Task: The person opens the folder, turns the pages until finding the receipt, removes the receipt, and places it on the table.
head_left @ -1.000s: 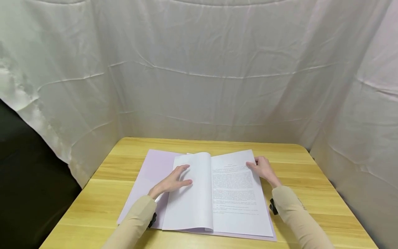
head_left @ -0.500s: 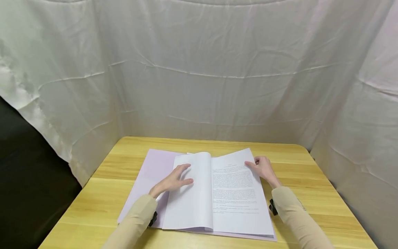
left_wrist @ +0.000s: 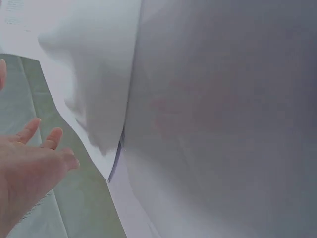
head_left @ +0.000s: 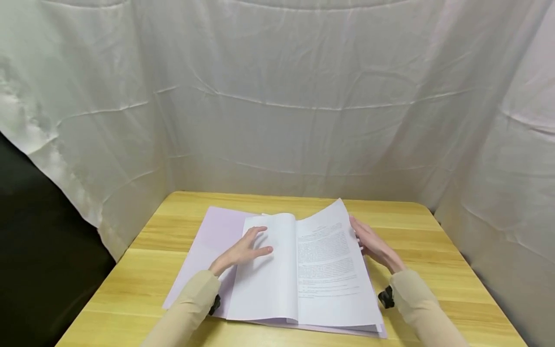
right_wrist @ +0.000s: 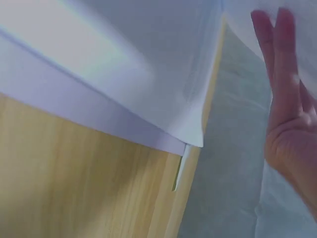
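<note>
White printed sheet (head_left: 327,277), head view: beside the right hand (head_left: 376,245), raised at its upper outer corner; left hand (head_left: 243,251) spread over the adjoining page (head_left: 284,274), contact unclear. Left wrist view: fingers parted, gripping nothing. Right wrist view: straight fingers behind the sheet, no pinch visible. Paper is presumably light, limp, easily creased; hold the outer edge beside these fingers.

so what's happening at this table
A person has both hands at an open booklet with a lilac cover, lying on a wooden table. The left hand is spread over the left page; whether it touches is hard to tell. The right hand is at the outer edge of the printed right page, whose far corner is raised. That page has not yet been turned over.
</note>
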### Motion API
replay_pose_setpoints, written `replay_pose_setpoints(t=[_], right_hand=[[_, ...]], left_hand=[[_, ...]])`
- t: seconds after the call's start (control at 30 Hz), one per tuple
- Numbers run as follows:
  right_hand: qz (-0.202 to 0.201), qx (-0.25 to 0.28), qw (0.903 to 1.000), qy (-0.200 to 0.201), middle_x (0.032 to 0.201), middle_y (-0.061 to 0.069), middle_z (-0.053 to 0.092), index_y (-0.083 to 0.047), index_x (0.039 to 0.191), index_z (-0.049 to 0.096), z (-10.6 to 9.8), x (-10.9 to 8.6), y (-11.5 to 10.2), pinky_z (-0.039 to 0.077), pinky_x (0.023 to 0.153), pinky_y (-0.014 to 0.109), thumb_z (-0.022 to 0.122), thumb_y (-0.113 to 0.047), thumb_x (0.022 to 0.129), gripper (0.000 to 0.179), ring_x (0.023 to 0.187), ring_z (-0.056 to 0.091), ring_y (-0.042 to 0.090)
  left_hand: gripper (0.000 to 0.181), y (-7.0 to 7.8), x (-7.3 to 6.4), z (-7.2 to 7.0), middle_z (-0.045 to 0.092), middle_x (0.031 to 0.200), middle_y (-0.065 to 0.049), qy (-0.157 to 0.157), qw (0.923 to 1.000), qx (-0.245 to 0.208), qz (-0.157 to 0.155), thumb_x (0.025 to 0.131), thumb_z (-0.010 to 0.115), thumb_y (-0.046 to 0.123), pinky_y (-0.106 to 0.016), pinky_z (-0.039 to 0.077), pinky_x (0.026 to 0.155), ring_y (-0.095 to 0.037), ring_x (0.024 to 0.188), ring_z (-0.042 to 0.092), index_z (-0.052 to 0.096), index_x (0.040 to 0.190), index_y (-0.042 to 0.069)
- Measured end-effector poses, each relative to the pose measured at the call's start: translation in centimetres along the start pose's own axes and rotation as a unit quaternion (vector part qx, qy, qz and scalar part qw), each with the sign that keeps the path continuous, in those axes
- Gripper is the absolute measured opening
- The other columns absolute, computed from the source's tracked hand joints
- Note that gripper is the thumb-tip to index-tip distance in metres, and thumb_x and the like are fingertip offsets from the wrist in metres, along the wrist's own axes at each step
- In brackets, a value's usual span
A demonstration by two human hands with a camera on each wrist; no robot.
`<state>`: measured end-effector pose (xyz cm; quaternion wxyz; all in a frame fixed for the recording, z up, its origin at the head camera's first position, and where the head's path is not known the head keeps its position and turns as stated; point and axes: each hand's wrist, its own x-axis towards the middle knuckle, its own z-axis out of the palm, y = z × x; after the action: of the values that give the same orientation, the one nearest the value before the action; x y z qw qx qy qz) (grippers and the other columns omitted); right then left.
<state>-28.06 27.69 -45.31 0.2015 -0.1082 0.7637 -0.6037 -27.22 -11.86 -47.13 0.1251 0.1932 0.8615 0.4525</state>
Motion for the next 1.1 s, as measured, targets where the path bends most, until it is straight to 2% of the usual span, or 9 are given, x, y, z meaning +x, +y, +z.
replay_pose_setpoints(t=[0.1, 0.17, 0.27, 0.4, 0.53, 0.6, 0.77, 0.93, 1.1], right_hand=[[-0.009, 0.032, 0.9983, -0.048, 0.088, 0.003, 0.068, -0.014, 0.161, 0.015, 0.2, -0.5, -0.3, 0.057, 0.057, 0.027, 0.012, -0.059, 0.106, 0.072, 0.068, 0.067, 0.012], [-0.014, 0.049, 0.9958, -0.075, 0.088, 0.002, 0.068, -0.021, 0.163, 0.004, 0.4, -0.9, -0.6, 0.055, 0.055, 0.024, 0.008, -0.061, 0.104, 0.071, 0.067, 0.065, 0.01], [-0.025, 0.077, 0.9896, -0.118, 0.098, 0.005, 0.069, -0.028, 0.162, -0.01, 0.8, -1.4, -1.0, 0.054, 0.056, 0.022, 0.002, -0.061, 0.103, 0.069, 0.071, 0.065, 0.01], [-0.042, 0.1, 0.9821, -0.154, 0.119, 0.008, 0.068, -0.028, 0.161, -0.016, 1.6, -1.9, -1.2, 0.055, 0.06, 0.022, -0.004, -0.059, 0.102, 0.067, 0.079, 0.068, 0.011], [-0.051, 0.099, 0.981, -0.159, 0.132, 0.013, 0.064, -0.027, 0.161, -0.016, 2.6, -2.1, -1.6, 0.06, 0.066, 0.025, -0.002, -0.058, 0.103, 0.067, 0.089, 0.073, 0.014], [-0.054, 0.09, 0.9823, -0.156, 0.138, 0.021, 0.059, -0.025, 0.161, -0.015, 3.2, -2.1, -1.8, 0.062, 0.07, 0.029, -0.002, -0.058, 0.103, 0.068, 0.094, 0.075, 0.018], [-0.045, 0.055, 0.9889, -0.13, 0.155, 0.038, 0.033, -0.027, 0.162, -0.011, 4.7, -1.8, -2.3, 0.063, 0.079, 0.036, -0.001, -0.061, 0.103, 0.069, 0.106, 0.073, 0.028], [-0.038, 0.03, 0.9925, -0.112, 0.163, 0.036, 0.012, -0.03, 0.163, -0.006, 6.1, -1.4, -2.5, 0.061, 0.089, 0.048, 0.0, -0.061, 0.103, 0.067, 0.129, 0.055, 0.052], [-0.04, 0.033, 0.9927, -0.109, 0.166, 0.03, 0.01, -0.028, 0.163, -0.002, 7.2, -0.9, -2.6, 0.057, 0.094, 0.059, 0.004, -0.061, 0.104, 0.068, 0.136, 0.039, 0.062]], left_hand=[[0.08, 0.3, -0.2, 0.0, 0.024, 0.164, -0.022, -0.001, 0.9997, -0.019, -0.015, 0.094, 0.069, 0.041, -0.065, 0.023, 0.122, -0.043, 0.153, 0.023, 0.031, 0.157, 0.01], [0.081, 0.5, -0.3, 0.0, 0.024, 0.165, -0.02, -0.001, 0.9993, -0.03, -0.023, 0.093, 0.07, 0.043, -0.065, 0.023, 0.123, -0.041, 0.154, 0.022, 0.031, 0.157, 0.012], [0.082, 0.9, -0.3, 0.0, 0.025, 0.166, -0.017, 0.0, 0.9984, -0.046, -0.032, 0.091, 0.071, 0.046, -0.063, 0.023, 0.123, -0.039, 0.155, 0.021, 0.032, 0.157, 0.016], [0.082, 1.7, -0.4, 0.1, 0.027, 0.167, -0.012, -0.004, 0.9975, -0.063, -0.033, 0.09, 0.072, 0.048, -0.063, 0.023, 0.123, -0.037, 0.156, 0.02, 0.033, 0.157, 0.019], [0.082, 2.4, -0.5, 0.3, 0.028, 0.167, -0.009, -0.01, 0.9968, -0.077, -0.019, 0.092, 0.07, 0.046, -0.061, 0.02, 0.125, -0.036, 0.157, 0.018, 0.031, 0.158, 0.017], [0.081, 2.7, -0.5, 0.5, 0.028, 0.167, -0.009, -0.016, 0.9959, -0.088, -0.011, 0.094, 0.069, 0.044, -0.059, 0.018, 0.127, -0.035, 0.157, 0.017, 0.029, 0.159, 0.015], [0.081, 3.2, -0.3, 0.7, 0.027, 0.166, -0.013, -0.036, 0.9915, -0.125, 0.003, 0.097, 0.066, 0.041, -0.054, 0.015, 0.129, -0.035, 0.157, 0.017, 0.024, 0.16, 0.011], [0.079, 3.9, 0.0, 1.0, 0.031, 0.164, -0.018, -0.04, 0.985, -0.168, 0.008, 0.098, 0.064, 0.039, -0.054, 0.024, 0.126, -0.038, 0.155, 0.024, 0.024, 0.159, 0.01], [0.072, 4.5, 0.4, 1.3, 0.036, 0.16, -0.023, -0.033, 0.9792, -0.2, 0.013, 0.102, 0.06, 0.036, -0.052, 0.035, 0.122, -0.037, 0.148, 0.04, 0.025, 0.158, 0.007]])
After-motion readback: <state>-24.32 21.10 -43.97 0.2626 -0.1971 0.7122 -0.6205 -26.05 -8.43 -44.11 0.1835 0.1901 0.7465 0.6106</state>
